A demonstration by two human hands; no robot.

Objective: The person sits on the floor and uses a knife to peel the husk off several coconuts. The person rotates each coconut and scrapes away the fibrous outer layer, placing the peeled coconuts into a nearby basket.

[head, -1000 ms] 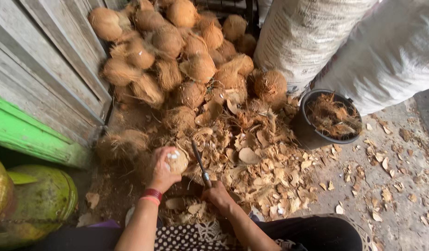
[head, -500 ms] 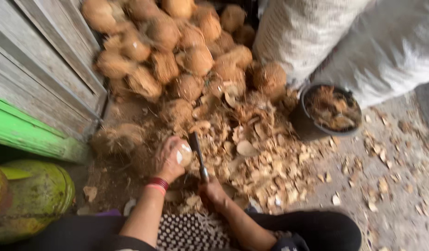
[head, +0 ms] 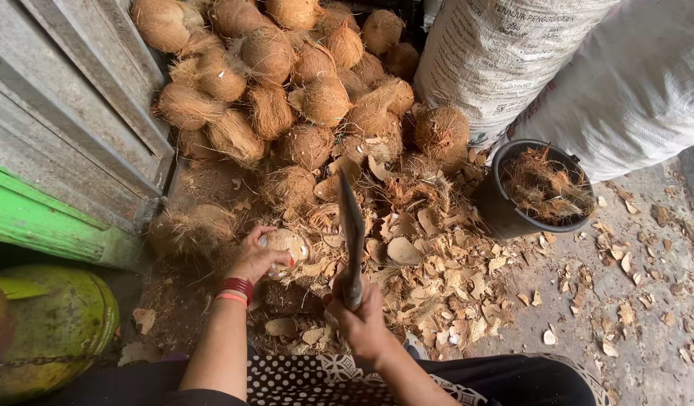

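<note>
Fingers of the left hand point(head: 253, 259) curl over a pale, partly peeled coconut point(head: 285, 245), pinning it against the ground among the scraps; red bands sit on that wrist. Just to its right, the right hand point(head: 364, 319) is wrapped tight around the handle of a long dark blade point(head: 352, 225), which is raised and tilted so its tip points away from the person, above the litter and close beside the held coconut without touching it. Around both hands lies a thick spread of shell chips and husk fibre point(head: 429, 263), thinning out toward the bare concrete on the right. Beyond the blade rises a pile of brown, hairy coconuts point(head: 287, 83), heaped against a grey wooden door point(head: 68, 98) on the left. A black bucket point(head: 505, 214) stuffed with husk stands at the right edge of the litter, touching a big white woven sack point(head: 512, 53) that leans behind it. Down at the lower left, a green board point(head: 38, 222) runs under the door, and a green gas cylinder point(head: 53, 331) sits near the person's left elbow. A dotted cloth point(head: 302, 376) covers the person's lap at the bottom.
</note>
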